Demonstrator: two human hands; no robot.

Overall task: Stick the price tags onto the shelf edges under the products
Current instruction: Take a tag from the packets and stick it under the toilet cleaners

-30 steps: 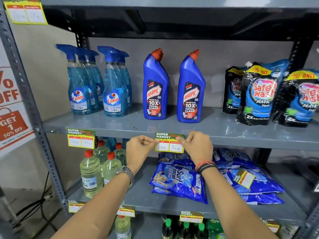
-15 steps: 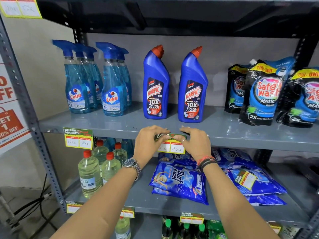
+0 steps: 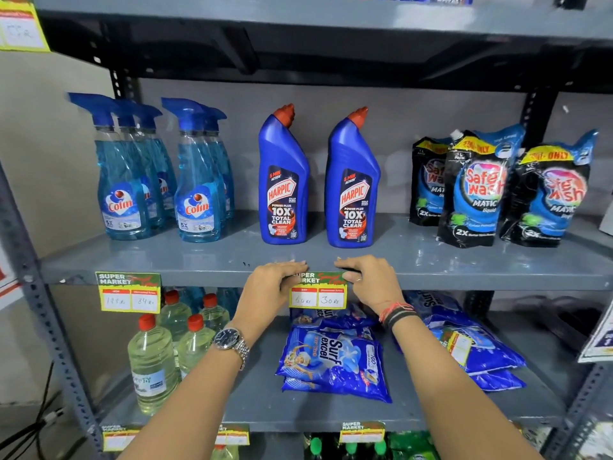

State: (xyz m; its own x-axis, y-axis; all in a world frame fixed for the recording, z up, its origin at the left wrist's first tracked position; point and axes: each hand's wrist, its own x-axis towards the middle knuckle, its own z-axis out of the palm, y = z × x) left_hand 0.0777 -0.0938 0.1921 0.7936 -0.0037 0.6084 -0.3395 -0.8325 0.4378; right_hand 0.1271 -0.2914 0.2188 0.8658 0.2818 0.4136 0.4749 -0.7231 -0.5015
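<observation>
A yellow and green price tag (image 3: 317, 292) sits on the front edge of the grey middle shelf (image 3: 199, 265), below two blue Harpic bottles (image 3: 285, 180). My left hand (image 3: 268, 290) presses the tag's upper left part with thumb and fingers over the shelf edge. My right hand (image 3: 368, 280) presses the upper right part the same way. The tag's top corners are hidden under my fingers. Another price tag (image 3: 128, 292) is stuck on the same edge, below the Colin spray bottles (image 3: 122, 180).
Black Safewash pouches (image 3: 477, 190) stand at the right of the middle shelf. Below are clear bottles with red caps (image 3: 152, 360) and blue Surf Excel packs (image 3: 331, 363). More tags (image 3: 362, 431) line the lower shelf edge. A grey upright post (image 3: 39, 310) frames the left side.
Both hands moved from pinching the tag's side edges up to its top and now press it flat against the shelf edge. The view has come closer.
</observation>
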